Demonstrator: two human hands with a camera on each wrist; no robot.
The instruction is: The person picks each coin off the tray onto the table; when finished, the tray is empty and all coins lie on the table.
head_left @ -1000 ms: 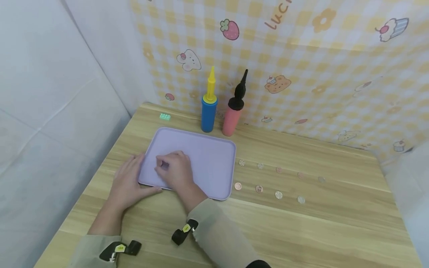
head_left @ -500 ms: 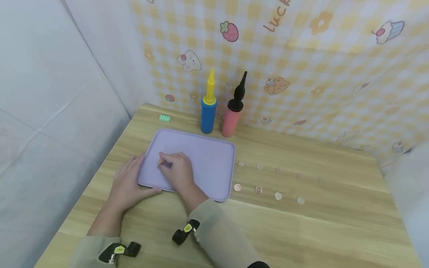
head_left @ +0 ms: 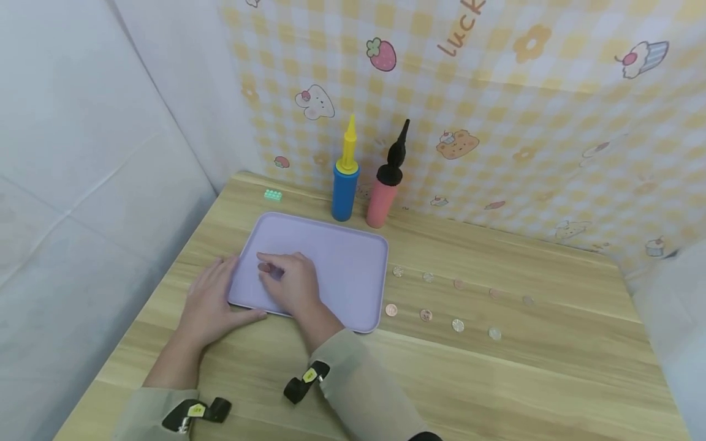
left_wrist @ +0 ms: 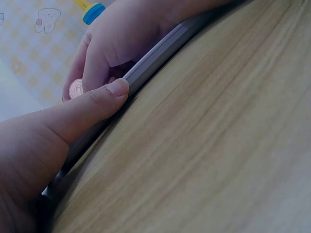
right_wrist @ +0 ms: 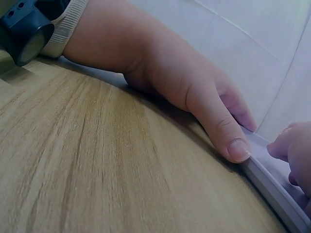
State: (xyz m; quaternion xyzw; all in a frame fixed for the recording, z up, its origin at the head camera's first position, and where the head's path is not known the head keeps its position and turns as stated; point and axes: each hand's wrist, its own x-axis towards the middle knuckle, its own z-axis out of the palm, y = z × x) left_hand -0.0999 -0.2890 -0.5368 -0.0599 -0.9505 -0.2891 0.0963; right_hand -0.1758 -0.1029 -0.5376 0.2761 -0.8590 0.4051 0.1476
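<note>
On the wooden table lies a light purple tray [head_left: 347, 269] with a raised rim. My left hand [head_left: 206, 306] rests at its near left corner, straight thumb along the front rim and fingers by the left rim; the thumb [left_wrist: 99, 99] shows touching the edge in the left wrist view. Over the tray's left part, my right hand [head_left: 292, 282] holds a copper-coloured coin [head_left: 265, 267] upright between thumb and index finger. The same coin [left_wrist: 76, 89] peeks out beside the right fingers in the left wrist view. In the right wrist view, only part of the right hand [right_wrist: 296, 155] shows.
Right of the tray, several silver and copper coins [head_left: 426, 315] lie in two rows. Behind it stand a blue hand pump [head_left: 344, 196] with a yellow top and a pink hand pump [head_left: 380, 205] with a black top. A mint toy brick [head_left: 273, 195] lies at the back left.
The right thumb and index finger have moved further apart at the tips, and the coin between them now shows more of its face. The left hand has stayed at the tray corner.
</note>
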